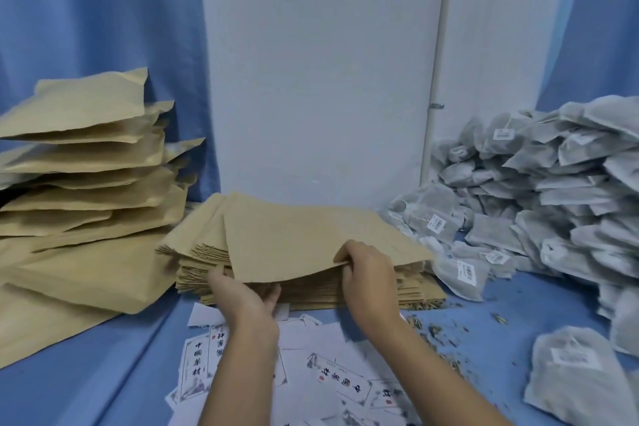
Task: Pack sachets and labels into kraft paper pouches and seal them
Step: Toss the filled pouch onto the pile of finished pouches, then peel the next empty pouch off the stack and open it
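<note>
1. Step in hand: taking one empty pouch off the pile. No filling or sealing yet on this one.
2. R hand [366, 273], centre frame: thumb and fingers pinch the near edge of the top pouch [304, 232] and hold it lifted clear of the pile.
3. L hand [242, 294], just left of centre: fingertips go in under the raised left corner. Tips are hidden by the paper, so can't tell if they hold anything or only touch.
4. Top pouch: flat kraft paper, tan, matte, near edge bowed up where I pinch it. Far edge rests on the stack of flat pouches [197, 266], centre frame, a thick fanned pile.
5. Next, by my guess: pull the pouch free w/o dragging the one below, then spread its mouth. The paper looks thin and floppy, so needs both hands.
6. Labels [332, 370]: white printed slips, scattered at lower centre, right below my wrists, some face down.
7. Sachets [553, 190]: grey mesh bags w/ small white tags, big heap at right of frame. One lone sachet [574, 377] at lower right.
8. Filled pouches [86, 162]: puffy and stacked at left. They look done, can't confirm seals.
9. Herb crumbs [439, 328] on the blue cloth [103, 373], right of the labels.
</note>
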The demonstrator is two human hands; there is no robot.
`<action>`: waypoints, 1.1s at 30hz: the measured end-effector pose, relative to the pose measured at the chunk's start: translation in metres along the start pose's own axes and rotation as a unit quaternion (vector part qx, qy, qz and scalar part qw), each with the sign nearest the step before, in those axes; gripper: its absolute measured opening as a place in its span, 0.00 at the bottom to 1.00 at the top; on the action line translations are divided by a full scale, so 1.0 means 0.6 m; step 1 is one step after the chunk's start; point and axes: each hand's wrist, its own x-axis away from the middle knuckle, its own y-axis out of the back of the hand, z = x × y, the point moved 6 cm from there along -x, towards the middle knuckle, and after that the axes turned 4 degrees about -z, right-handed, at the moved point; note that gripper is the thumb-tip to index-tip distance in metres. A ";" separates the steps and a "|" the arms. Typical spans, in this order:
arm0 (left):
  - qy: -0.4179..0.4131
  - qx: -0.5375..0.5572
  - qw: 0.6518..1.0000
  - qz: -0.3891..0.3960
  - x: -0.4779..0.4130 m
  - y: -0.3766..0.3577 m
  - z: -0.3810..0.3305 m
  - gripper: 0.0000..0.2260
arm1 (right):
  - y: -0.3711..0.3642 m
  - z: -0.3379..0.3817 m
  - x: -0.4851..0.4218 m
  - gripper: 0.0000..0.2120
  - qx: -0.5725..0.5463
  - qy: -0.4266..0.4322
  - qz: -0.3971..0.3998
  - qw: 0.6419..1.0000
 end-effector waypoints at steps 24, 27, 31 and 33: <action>-0.407 -0.667 0.534 0.322 0.061 -0.093 0.035 0.18 | -0.054 0.010 0.047 0.10 -0.721 -0.401 0.068 0.561; -0.372 -0.674 0.551 0.321 0.053 -0.094 0.042 0.16 | -0.053 0.001 0.051 0.14 -0.723 -0.412 0.064 0.551; -0.322 -0.632 0.628 0.321 0.045 -0.092 0.042 0.15 | -0.053 -0.003 0.050 0.11 -0.724 -0.406 0.068 0.553; -0.319 -0.616 0.647 0.317 0.044 -0.090 0.039 0.14 | -0.052 -0.003 0.050 0.10 -0.714 -0.402 0.065 0.569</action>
